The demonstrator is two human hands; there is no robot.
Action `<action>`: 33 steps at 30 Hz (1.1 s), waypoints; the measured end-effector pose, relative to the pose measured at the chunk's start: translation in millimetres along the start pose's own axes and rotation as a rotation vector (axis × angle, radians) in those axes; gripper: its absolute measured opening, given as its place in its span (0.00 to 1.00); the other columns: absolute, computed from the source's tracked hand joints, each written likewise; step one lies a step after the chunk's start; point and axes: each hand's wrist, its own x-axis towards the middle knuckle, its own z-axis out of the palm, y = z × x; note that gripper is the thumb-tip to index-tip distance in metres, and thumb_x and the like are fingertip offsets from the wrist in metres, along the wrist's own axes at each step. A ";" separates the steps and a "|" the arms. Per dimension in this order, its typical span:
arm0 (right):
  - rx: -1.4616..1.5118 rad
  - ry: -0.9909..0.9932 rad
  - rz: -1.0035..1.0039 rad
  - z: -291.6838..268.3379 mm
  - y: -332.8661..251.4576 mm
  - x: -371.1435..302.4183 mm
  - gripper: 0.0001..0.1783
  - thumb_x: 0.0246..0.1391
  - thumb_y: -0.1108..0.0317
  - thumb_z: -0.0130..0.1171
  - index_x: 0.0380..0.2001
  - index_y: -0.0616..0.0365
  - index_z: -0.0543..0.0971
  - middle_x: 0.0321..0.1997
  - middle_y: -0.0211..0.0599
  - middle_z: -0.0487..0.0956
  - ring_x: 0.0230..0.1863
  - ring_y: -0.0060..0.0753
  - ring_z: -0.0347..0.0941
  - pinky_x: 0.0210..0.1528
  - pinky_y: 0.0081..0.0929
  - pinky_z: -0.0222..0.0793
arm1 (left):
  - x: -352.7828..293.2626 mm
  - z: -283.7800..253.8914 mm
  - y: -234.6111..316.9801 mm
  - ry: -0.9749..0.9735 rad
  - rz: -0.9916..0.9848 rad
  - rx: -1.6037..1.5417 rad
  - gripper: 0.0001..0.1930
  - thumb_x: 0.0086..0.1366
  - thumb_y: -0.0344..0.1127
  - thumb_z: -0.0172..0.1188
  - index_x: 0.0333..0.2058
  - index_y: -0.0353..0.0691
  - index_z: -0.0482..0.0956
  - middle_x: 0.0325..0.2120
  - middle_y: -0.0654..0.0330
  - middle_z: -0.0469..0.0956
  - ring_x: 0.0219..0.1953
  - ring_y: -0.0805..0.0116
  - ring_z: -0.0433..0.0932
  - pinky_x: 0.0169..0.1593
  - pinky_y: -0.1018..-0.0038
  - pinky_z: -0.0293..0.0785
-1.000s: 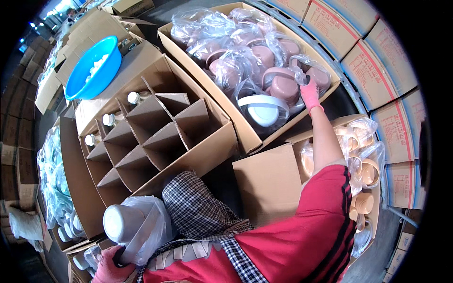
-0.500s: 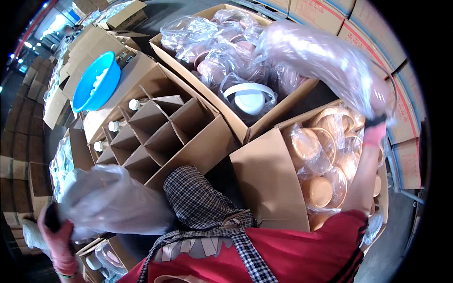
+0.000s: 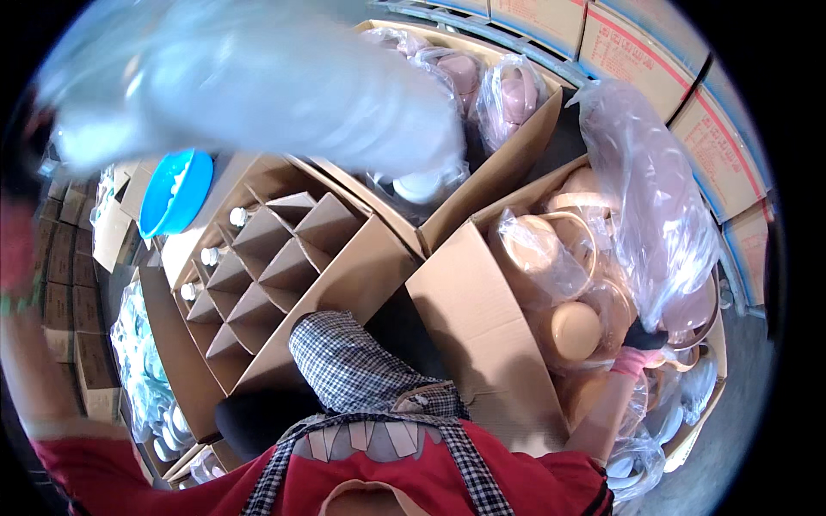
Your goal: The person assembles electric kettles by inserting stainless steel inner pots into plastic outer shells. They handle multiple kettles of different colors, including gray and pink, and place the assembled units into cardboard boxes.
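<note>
Swung up from low at the near left of the divided carton (image 3: 366, 273), a pale bag (image 3: 258, 99) now stretches across the air beyond that carton's far side. Motion smears it into a bluish-white streak. The left hand (image 3: 19, 225), pink-gloved, is at the bag's left end, out to the left of the divided carton; it is so blurred and dark that I cannot tell how its fingers stand.

A mauve bag (image 3: 641, 198) has swung nearer too: half a second ago it slanted across toward the mauve carton (image 3: 508, 168), and now it hangs nearly upright, well to the right of the divided carton. The right hand (image 3: 641, 344), in a pink glove with dark fingers, has them closed on its lower end, where a mauve handled piece shows through the clear plastic.

Below it, right of the divided carton, stands the tan carton (image 3: 469, 331) (its flap folded out toward the divided one), with tan cups (image 3: 576, 331) partly wrapped in plastic. The mauve carton stands just beyond the divided carton on the right. White-capped bottles (image 3: 238, 217) stand in cells along the divided carton's left side, and a blue basin (image 3: 204, 191) sits just past them.
</note>
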 end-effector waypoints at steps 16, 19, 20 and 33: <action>-0.129 -0.045 -0.072 -13.7 -20.9 -7.7 0.22 0.39 0.64 0.64 0.33 0.71 0.70 0.33 0.48 0.75 0.35 0.42 0.72 0.38 0.33 0.66 | 18.2 234.5 -167.4 -0.243 -0.110 -0.180 0.09 0.53 0.33 0.58 0.27 0.32 0.73 0.18 0.59 0.73 0.16 0.71 0.70 0.21 0.75 0.67; -0.087 -0.080 -0.045 -6.2 -11.3 -7.8 0.22 0.39 0.65 0.64 0.33 0.71 0.70 0.34 0.49 0.74 0.36 0.41 0.71 0.39 0.33 0.66 | -10.0 244.9 -197.0 -0.251 -0.159 -0.200 0.08 0.50 0.30 0.61 0.22 0.33 0.73 0.14 0.59 0.71 0.14 0.70 0.69 0.18 0.75 0.64; -0.075 -0.084 -0.054 -7.0 -5.2 -7.8 0.22 0.39 0.65 0.64 0.32 0.71 0.70 0.35 0.49 0.74 0.36 0.40 0.71 0.39 0.33 0.66 | -14.5 251.6 -210.0 -0.262 -0.198 -0.184 0.08 0.49 0.30 0.62 0.21 0.33 0.73 0.14 0.59 0.71 0.14 0.70 0.68 0.17 0.75 0.63; 0.013 -0.065 -0.112 -5.4 -26.2 -5.8 0.20 0.39 0.66 0.64 0.31 0.71 0.71 0.31 0.46 0.75 0.33 0.38 0.70 0.38 0.33 0.65 | -94.6 368.5 -301.7 -0.679 0.107 0.542 0.24 0.45 0.42 0.63 0.38 0.31 0.71 0.27 0.51 0.75 0.27 0.61 0.73 0.34 0.69 0.70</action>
